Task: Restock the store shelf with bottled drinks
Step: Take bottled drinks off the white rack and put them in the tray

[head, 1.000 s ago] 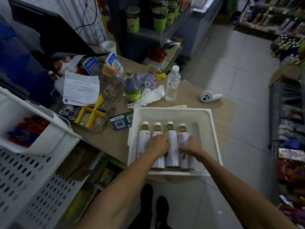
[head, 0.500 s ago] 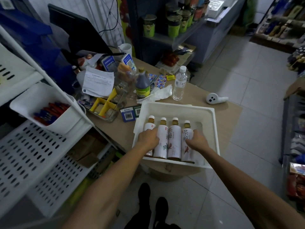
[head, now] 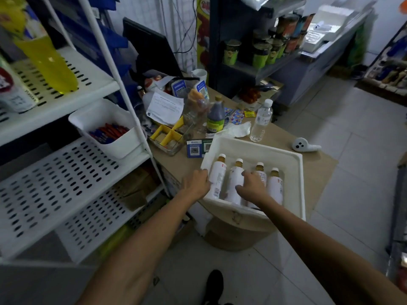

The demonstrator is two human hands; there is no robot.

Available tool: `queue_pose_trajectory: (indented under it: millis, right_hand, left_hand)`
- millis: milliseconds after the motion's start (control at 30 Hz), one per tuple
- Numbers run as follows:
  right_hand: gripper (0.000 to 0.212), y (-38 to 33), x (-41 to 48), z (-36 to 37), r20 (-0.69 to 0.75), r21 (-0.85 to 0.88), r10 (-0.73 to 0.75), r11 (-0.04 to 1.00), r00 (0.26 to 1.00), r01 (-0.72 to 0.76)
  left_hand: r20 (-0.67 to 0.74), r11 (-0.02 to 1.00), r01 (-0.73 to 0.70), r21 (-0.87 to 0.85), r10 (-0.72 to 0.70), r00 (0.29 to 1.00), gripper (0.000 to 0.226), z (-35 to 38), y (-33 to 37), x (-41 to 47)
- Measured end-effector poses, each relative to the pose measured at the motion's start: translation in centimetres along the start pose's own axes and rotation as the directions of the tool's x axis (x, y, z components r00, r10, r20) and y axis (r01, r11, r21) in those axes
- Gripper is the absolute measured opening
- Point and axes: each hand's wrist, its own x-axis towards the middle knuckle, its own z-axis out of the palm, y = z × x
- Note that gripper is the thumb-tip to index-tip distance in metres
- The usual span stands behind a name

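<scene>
Several white-labelled tea bottles with white caps lie side by side in a white tray (head: 300,183) at the near edge of a brown counter (head: 317,170). My left hand (head: 196,183) reaches in over the tray's left edge, and its fingers curl round the side of the leftmost bottle (head: 218,172). My right hand (head: 253,188) lies over the middle of the row. Its fingers and thumb grip the second bottle (head: 234,179), and it covers part of the third bottle (head: 261,172). The rightmost bottle (head: 276,183) is untouched.
A white perforated shelf rack (head: 66,172) stands at the left, with a yellow bottle (head: 47,60) on its upper shelf and a hanging bin of pens (head: 110,133). Behind the tray are a water bottle (head: 261,122), a dark sauce bottle (head: 215,119) and a white scanner (head: 304,146). Tiled floor lies to the right.
My left hand moved from the second bottle to the leftmost one. My right hand moved from the rightmost bottle to the second. The view swung left, bringing more of the shelf rack into sight.
</scene>
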Motion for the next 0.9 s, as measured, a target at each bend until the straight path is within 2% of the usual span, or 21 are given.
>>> queue_pose_trajectory:
  millis: [167,367,567,767,900]
  right_hand:
    - [0.056,-8.9,-2.5,1.2,0.016,-0.013,-0.141,0.990,0.990,0.141]
    - [0.057,-21.7,-7.9,4.2,0.102,-0.075,-0.376,0.920,0.921,0.384]
    - [0.060,-32.2,-13.2,6.6,0.128,-0.080,-0.585,0.799,0.801,0.596]
    - [0.062,-41.1,-17.4,7.1,0.067,-0.056,-0.714,0.694,0.697,0.717]
    - [0.059,-46.0,-18.4,6.2,0.001,-0.039,-0.745,0.667,0.667,0.744]
  left_hand:
    - [-0.092,0.997,0.080,0.009,-0.079,0.993,0.023,-3.0,-5.2,-5.0]
    - [-0.177,0.981,0.193,-0.031,-0.195,0.965,0.023,-7.6,-15.0,-12.6]
    - [-0.349,0.940,0.335,-0.058,-0.333,0.876,0.039,-11.5,-23.2,-20.2]
    - [-0.497,0.918,0.351,-0.183,-0.394,0.773,0.030,-17.6,-29.0,-26.6]
    - [-0.595,0.903,0.377,-0.204,-0.420,0.685,0.025,-22.4,-31.8,-28.3]
